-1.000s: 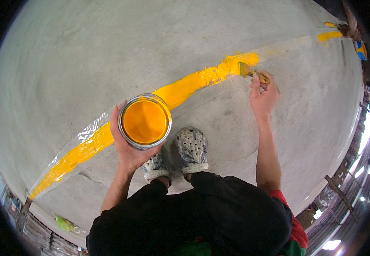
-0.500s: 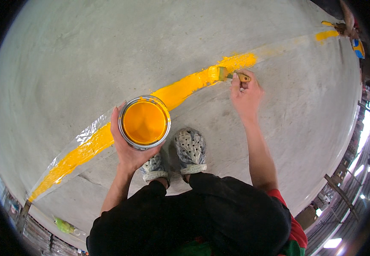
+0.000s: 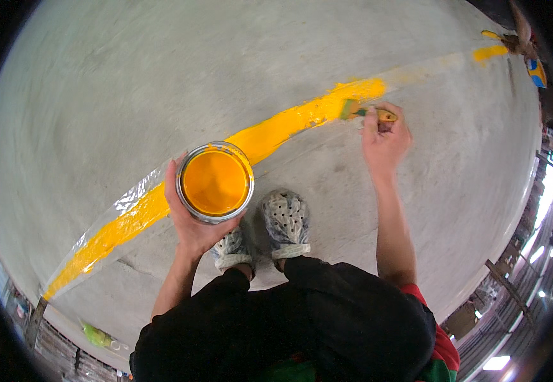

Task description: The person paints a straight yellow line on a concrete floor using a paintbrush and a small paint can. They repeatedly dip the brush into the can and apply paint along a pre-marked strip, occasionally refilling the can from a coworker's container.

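Observation:
My left hand is wrapped round an open metal can of yellow paint, held above the floor. My right hand grips a paintbrush by its handle. Its bristles, coated with yellow, lie at the lower edge of a painted yellow stripe. That stripe runs across the grey floor from lower left to upper right, and the can covers part of it. Clear plastic tape borders the stripe on the left. Past the brush the yellow turns thin and patchy.
My feet in patterned clogs stand just below the stripe. At the far upper right a co-worker's hand is near another yellow patch and a blue-and-yellow can. A green plastic item lies at the lower left.
My right hand has moved the paintbrush to the right along the stripe, and paint now covers where the bristles were. My left hand and the can have stayed almost in place.

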A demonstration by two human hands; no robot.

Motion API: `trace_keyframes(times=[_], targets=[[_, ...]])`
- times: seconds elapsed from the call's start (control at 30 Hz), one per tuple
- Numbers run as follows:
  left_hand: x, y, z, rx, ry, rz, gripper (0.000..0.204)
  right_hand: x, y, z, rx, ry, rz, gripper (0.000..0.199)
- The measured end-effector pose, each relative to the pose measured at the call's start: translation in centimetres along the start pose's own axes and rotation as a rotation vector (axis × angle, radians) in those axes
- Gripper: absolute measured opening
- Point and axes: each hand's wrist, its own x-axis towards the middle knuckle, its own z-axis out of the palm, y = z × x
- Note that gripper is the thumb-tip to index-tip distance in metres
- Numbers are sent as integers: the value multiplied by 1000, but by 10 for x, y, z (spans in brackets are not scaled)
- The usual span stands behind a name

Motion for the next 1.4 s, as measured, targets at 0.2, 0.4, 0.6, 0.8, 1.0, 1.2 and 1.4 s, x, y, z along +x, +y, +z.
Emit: trace_keyframes(times=[0.2,0.4,0.6,0.8,1.0,1.2,1.4], targets=[[0,1,0,6,2,1,132,-3,0,-2,-149,-48,-190,13],[-1,0,1,-11,35,-18,135,-10,1,-10,-198,-79,-331,17],[-1,0,-1,16,15,-4,136,-44,-12,12,53,-243,-231,17],[0,1,0,-1,8,-28,135,-29,-4,2,-7,-181,-289,16],[1,4,-2,30,-1,0,126,-34,-6,7,126,-199,-83,16],[2,4,-2,62,-17,31,126,-33,-11,6,276,-211,1,17],[2,4,-3,54,-17,30,127,-35,-14,5,88,-253,-270,21]])
